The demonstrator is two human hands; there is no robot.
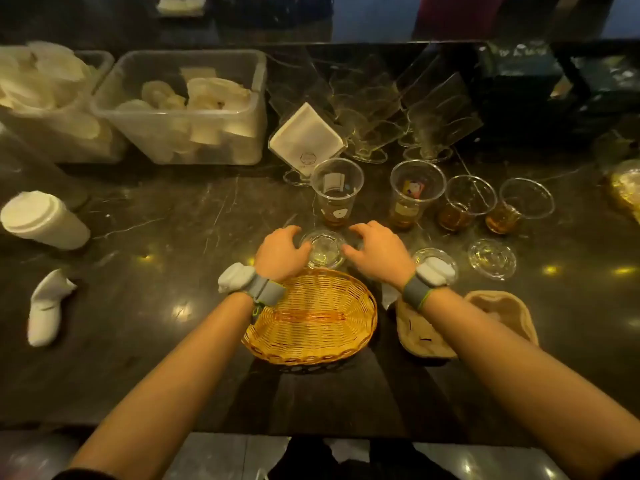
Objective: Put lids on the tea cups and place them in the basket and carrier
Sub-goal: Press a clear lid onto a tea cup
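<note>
Between my two hands stands a clear cup with a clear lid [323,249] on top, just beyond the wicker basket [311,320]. My left hand [282,252] curls round its left side and my right hand [377,249] presses on its right side. Behind it, several open clear cups hold a little brown tea: one [337,194], a second [415,192], a third [465,202]. Two loose clear lids lie on the counter, one [491,258] to the right and another [433,254] partly hidden by my right wrist. A brown pulp carrier [505,308] sits under my right forearm.
Two clear plastic bins [180,109] with white lids and cups stand at the back left. A white lidded paper cup [45,220] lies on its side at the left, with a crumpled white napkin [46,306] nearer me. A napkin holder [306,140] and acrylic stands [433,112] stand behind the cups.
</note>
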